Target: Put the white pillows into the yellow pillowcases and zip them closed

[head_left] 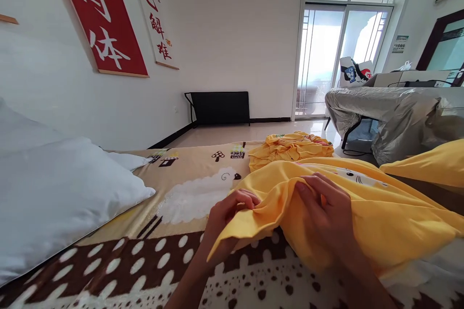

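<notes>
Your left hand [224, 212] pinches a loose flap of the yellow cloth [380, 219] just below the centre of the frame, fingers curled over its folds. Your right hand [328, 212] grips the same cloth a little farther right, thumb and fingers closed on a gathered edge. The cloth spreads from there toward the right edge, above the patterned blanket [190, 161], with white material [429, 268] showing beneath it at lower right. Behind it lies a crumpled yellow heap [290, 147]; white pillows [68, 188] fill the left side.
</notes>
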The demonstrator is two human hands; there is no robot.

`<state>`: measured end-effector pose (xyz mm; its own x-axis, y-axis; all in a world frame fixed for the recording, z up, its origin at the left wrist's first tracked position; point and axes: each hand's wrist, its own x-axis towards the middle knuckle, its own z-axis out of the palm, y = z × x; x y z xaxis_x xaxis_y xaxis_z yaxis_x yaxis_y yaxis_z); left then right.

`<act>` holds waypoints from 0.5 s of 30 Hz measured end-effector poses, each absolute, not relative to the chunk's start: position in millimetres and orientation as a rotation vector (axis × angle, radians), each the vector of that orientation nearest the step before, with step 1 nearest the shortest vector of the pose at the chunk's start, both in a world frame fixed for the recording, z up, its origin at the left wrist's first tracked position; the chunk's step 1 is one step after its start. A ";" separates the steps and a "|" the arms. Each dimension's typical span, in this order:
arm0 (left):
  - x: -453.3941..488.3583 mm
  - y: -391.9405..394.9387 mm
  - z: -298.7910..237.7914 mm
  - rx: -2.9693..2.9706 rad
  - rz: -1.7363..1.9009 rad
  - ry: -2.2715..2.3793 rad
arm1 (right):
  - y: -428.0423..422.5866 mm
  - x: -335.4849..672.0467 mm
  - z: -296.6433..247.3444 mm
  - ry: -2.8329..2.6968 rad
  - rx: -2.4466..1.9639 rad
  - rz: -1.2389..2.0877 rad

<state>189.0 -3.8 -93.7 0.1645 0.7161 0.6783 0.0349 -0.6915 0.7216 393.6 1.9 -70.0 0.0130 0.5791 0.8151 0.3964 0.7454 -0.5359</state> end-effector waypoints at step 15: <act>168.9 -17.6 -75.5 1.947 1.058 0.937 | -7.2 390.2 -69.0 -1.722 -0.710 0.177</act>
